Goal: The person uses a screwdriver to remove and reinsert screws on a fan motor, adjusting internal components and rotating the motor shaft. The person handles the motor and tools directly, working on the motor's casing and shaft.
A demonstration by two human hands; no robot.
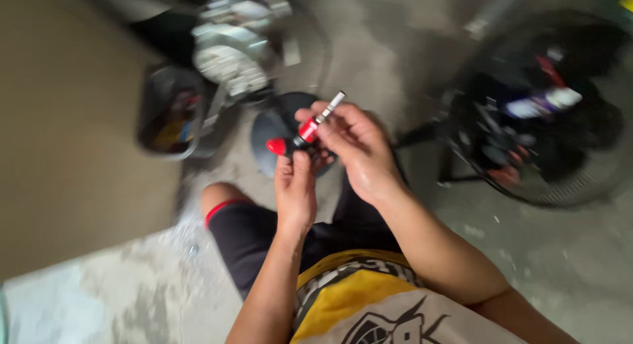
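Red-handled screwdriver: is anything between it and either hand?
Nothing visible. Both hands already hold the red-handled screwdriver: the left hand at the handle end, the right hand with fingers near the metal tip. The frame is blurred.

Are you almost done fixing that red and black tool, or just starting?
Hard to call. Done: nothing finished shows. In hand: the left hand grips the red and black screwdriver by its handle while the right hand pinches its silver tip. Left: the blurred machine parts on the floor lie untouched.
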